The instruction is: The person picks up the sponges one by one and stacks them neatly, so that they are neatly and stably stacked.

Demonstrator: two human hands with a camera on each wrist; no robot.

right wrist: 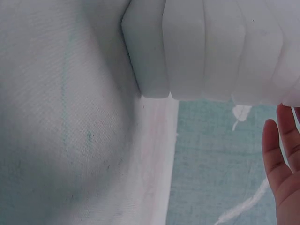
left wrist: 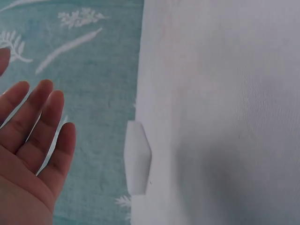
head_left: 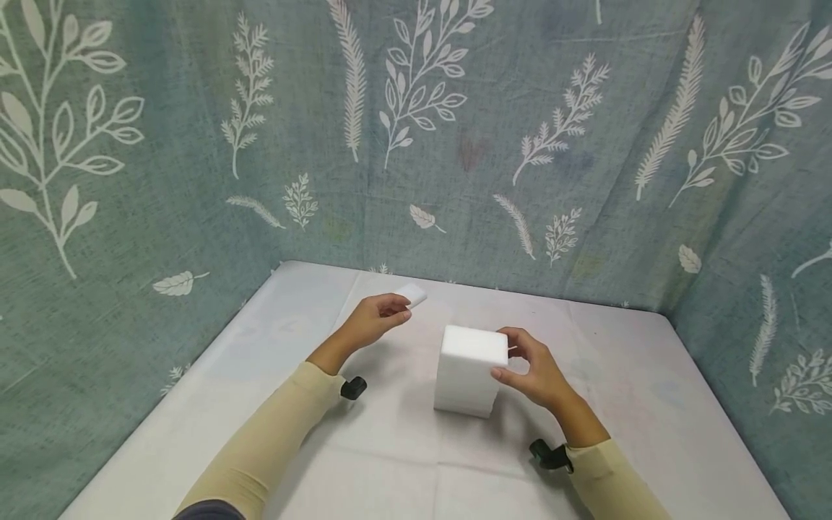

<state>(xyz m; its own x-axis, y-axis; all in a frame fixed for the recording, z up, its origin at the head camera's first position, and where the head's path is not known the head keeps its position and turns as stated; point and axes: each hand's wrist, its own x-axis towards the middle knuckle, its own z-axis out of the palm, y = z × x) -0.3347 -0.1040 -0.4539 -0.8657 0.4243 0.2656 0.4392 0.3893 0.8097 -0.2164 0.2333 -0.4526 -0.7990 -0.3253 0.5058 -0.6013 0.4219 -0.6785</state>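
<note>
A neat stack of several white sponge blocks [head_left: 464, 372] stands upright on the table. My right hand [head_left: 536, 368] holds the top sponge [head_left: 474, 342] at its right end, thumb on the front side and fingers round the back. In the right wrist view, the fingertips [right wrist: 282, 112] meet the upper layers of the stack. Farther back on the left, a single white sponge [left wrist: 137, 157] lies on the table. My left hand [head_left: 377, 318] hovers just short of it, its fingers [left wrist: 51, 124] loosely extended and apart from the sponge in the left wrist view.
A white cloth covers the table [head_left: 364, 462]. Green leaf-patterned fabric [head_left: 455, 144] hangs behind it and along both sides. Each wrist carries a small dark camera mount [head_left: 354, 388].
</note>
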